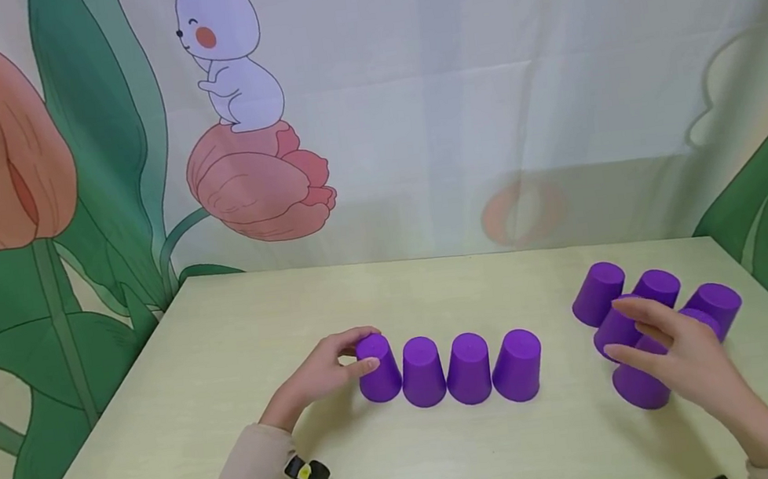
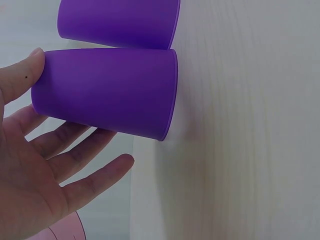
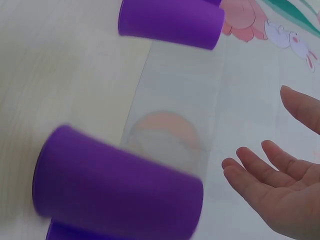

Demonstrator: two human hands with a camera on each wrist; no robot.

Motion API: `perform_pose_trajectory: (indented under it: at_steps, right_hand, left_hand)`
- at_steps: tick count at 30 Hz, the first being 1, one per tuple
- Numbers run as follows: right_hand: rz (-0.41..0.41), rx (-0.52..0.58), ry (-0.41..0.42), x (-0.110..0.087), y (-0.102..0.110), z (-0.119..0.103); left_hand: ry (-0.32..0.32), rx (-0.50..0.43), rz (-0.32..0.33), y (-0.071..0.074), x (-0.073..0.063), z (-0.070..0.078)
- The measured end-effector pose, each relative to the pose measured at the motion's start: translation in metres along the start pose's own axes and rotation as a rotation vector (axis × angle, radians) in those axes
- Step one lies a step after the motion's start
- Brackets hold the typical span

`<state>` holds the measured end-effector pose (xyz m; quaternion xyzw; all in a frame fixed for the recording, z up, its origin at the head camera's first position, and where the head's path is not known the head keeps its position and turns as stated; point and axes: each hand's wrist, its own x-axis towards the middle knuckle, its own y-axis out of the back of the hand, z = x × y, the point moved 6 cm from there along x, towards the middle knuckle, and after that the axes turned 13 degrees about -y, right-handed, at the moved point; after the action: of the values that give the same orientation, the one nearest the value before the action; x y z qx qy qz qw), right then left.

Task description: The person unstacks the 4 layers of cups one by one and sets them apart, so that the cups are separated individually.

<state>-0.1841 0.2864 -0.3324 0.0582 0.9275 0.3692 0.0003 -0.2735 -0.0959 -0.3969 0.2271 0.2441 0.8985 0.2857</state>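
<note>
Several upside-down purple cups stand in a short row on the table in the head view. My left hand (image 1: 328,371) holds the leftmost cup (image 1: 380,378) between thumb and fingers near its top. In the left wrist view the thumb lies at that cup's (image 2: 105,90) base edge, with fingers behind its side. My right hand (image 1: 685,355) hovers over a cluster of purple cups, its thumb and fingers spread and nothing between them. The front cup (image 1: 639,388) of the cluster is partly hidden by this hand. In the right wrist view, a cup (image 3: 117,185) is apart from the fingers.
Beside the held cup stand a second cup (image 1: 423,373), a third (image 1: 468,370) and the row's right-end cup (image 1: 518,366). At the cluster's back is another cup (image 1: 598,296). A printed curtain (image 1: 412,110) hangs behind the pale table (image 1: 453,469).
</note>
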Motion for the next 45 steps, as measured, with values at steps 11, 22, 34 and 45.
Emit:
perform_pose_trajectory:
  at_steps: [11, 22, 34, 45]
  right_hand:
    - [-0.083, 0.028, 0.062, 0.016, -0.039, -0.018]
    - [-0.148, 0.055, 0.119, 0.026, -0.074, -0.031]
    - [-0.18, 0.056, 0.155, 0.033, -0.089, -0.034]
    - [-0.114, 0.029, 0.078, 0.038, -0.085, -0.032]
  left_hand:
    - [-0.008, -0.003, 0.001, 0.004, -0.001, 0.031]
    - [-0.017, -0.021, 0.007, 0.005, -0.003, 0.041]
    - [-0.013, -0.02, 0.001, 0.005, -0.002, 0.043]
    - [-0.015, -0.015, 0.01, 0.006, -0.003, 0.043]
